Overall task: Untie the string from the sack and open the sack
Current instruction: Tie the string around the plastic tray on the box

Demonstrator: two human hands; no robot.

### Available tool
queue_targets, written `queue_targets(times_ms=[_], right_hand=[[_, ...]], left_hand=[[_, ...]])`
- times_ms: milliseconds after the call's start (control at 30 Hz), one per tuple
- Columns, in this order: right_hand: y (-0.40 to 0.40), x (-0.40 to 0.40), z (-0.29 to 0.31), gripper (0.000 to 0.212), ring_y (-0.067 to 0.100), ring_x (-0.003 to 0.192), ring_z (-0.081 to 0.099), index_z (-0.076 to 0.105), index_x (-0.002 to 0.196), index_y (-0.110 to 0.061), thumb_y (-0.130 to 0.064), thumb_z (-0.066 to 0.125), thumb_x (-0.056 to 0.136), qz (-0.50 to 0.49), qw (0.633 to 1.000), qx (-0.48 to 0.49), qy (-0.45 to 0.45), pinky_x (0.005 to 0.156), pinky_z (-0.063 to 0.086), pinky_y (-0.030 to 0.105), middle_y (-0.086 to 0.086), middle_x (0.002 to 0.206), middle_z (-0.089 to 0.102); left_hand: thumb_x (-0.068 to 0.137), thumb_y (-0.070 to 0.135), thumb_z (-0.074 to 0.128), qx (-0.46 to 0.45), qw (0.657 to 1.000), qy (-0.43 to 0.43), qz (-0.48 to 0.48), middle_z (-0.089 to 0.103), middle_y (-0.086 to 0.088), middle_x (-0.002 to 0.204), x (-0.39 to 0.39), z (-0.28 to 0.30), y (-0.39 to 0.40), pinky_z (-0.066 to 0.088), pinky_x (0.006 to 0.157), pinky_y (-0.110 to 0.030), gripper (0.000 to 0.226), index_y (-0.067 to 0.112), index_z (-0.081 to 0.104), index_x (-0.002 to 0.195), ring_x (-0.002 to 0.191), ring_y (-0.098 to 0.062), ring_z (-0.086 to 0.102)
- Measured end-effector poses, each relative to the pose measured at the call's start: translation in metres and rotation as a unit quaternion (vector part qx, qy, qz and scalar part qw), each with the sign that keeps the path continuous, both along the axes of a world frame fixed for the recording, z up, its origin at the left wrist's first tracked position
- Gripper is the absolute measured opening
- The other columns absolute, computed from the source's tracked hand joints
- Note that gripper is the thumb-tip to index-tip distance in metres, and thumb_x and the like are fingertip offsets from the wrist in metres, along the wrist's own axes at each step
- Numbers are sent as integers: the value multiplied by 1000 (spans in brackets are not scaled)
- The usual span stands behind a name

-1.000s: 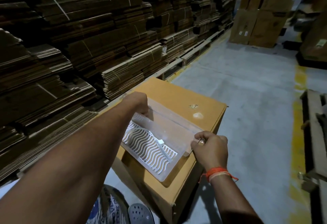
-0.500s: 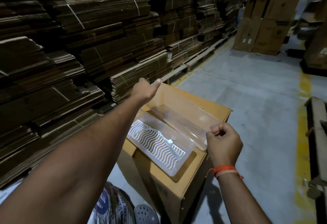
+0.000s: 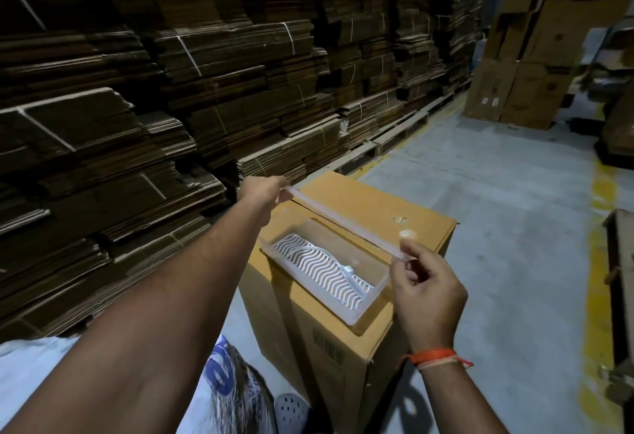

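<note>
A clear plastic tray (image 3: 356, 264) with a white wavy insert (image 3: 319, 265) lies on top of a brown cardboard box (image 3: 370, 200). Above it, a clear plastic lid (image 3: 343, 219) is held edge-on, so it looks like a thin strip. My left hand (image 3: 266, 190) pinches its far end. My right hand (image 3: 425, 282) pinches its near end between thumb and fingers. White material with blue print (image 3: 223, 385) shows at the bottom edge beside the box; I cannot tell whether it is a sack. No string is in view.
Tall stacks of flattened cardboard (image 3: 171, 90) on pallets fill the left side. Upright brown cartons (image 3: 528, 66) stand at the back right. Grey concrete floor (image 3: 497, 228) with a yellow line (image 3: 600, 200) runs to the right. A wooden pallet edge (image 3: 621, 279) is at far right.
The clear lid has been lifted off the tray and turned up on edge. My left hand now pinches its far end; my right hand has risen with the near end.
</note>
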State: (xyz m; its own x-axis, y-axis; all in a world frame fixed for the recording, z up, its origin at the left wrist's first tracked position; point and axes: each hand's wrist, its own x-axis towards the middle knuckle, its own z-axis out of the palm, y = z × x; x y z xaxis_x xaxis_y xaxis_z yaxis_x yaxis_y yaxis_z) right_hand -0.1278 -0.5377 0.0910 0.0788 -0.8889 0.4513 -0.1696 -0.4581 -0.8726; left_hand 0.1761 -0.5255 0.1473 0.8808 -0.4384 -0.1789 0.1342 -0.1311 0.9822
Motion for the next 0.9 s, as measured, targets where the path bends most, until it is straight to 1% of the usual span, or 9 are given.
queue_targets(times_ms=[67,133,200,300,400,567,633,767,900], right_hand=[[10,-1,-1,27,16,95,70,81,110,-10,-2,77,84,20,999,-6,30,76,43,-7,2,106,72],[20,-1,-5,31,13,103,65,80,114,-14,-17,83,83,33,997,5,65,69,44,-6,1,115,66],[30,2,-10,35,9,106,59,79,116,-17,-25,85,82,38,995,12,93,63,42,-7,0,120,59],[42,7,-16,32,9,105,54,81,113,-12,-20,86,82,37,993,-3,115,67,36,-12,4,121,58],[50,12,-22,30,10,105,53,80,111,-9,-15,86,82,36,991,2,132,65,33,-14,7,122,57],[60,21,-34,33,13,102,55,80,113,-9,-13,86,81,41,987,-2,158,77,31,-7,0,117,51],[60,24,-39,33,16,104,57,80,113,-8,-11,86,81,45,986,-2,163,80,32,-3,1,118,52],[63,24,-45,33,19,109,60,80,113,-11,-11,86,81,61,979,-11,195,85,48,18,1,119,53],[67,20,-49,25,17,98,59,82,105,-15,-10,86,81,42,988,22,148,76,46,11,1,125,50]], left_hand=[[88,5,72,9,1000,-4,17,72,-16,93,1,-5,10,63,75,-32,14,-3,69,98,73,-23,77],[84,4,73,28,999,-14,24,71,-12,84,4,-10,21,60,80,-34,3,2,71,86,74,-23,74],[79,6,75,48,998,-29,16,70,-10,83,9,-18,33,57,80,-36,4,7,73,83,80,-23,71],[87,11,73,84,995,-60,2,70,-7,94,12,-31,48,50,83,-35,14,9,79,99,95,-25,63],[88,20,76,105,991,-76,25,74,-7,103,18,-45,60,51,93,-36,4,21,79,86,103,-28,65],[85,23,79,132,987,-81,46,73,-5,128,22,-62,68,52,105,-42,19,26,72,67,121,-31,63],[84,23,79,140,987,-66,47,74,-4,117,21,-68,71,55,101,-41,20,24,71,66,113,-29,66],[74,25,82,117,992,-21,39,80,-6,94,30,-87,70,63,91,-46,4,24,79,72,90,-27,76],[88,20,78,98,994,-34,44,78,-7,94,19,-84,68,58,68,-29,3,20,77,85,75,-20,71]])
